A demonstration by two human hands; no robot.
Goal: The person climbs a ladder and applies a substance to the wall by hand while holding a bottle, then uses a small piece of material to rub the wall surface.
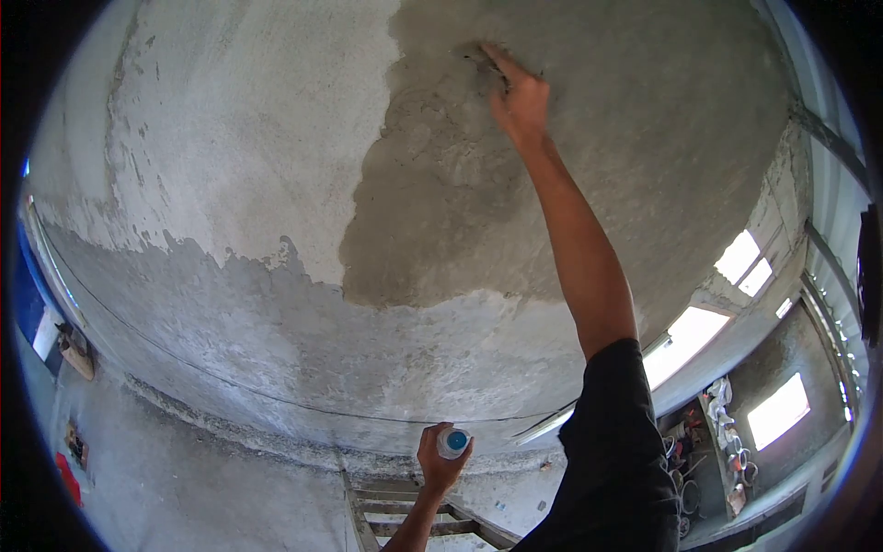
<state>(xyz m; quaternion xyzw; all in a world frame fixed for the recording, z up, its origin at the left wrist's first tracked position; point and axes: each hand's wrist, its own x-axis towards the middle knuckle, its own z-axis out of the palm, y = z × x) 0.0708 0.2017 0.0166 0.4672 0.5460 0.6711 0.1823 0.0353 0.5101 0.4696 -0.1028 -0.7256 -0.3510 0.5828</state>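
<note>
High on the wall, my right hand [524, 97] is closed around a dark, flat plastering trowel [498, 77], pressed to the damp grey plaster [441, 202]. Motion blur and the similar grey behind it hide much of the trowel's outline. Low in the view, my left hand [440, 467] wraps around a clear plastic bottle [453, 442] with a blue cap, seen from above. The wet plaster ends in a ragged border against the paler, dry wall [248, 129] on the left.
Below my left hand stands a wooden ladder or scaffold [405, 506] with several rungs. A thin cable [276, 400] runs along the lower wall. Metal beams [832, 147] and bright openings [694, 340] lie at right. Shelving with assorted items [727, 451] is at lower right.
</note>
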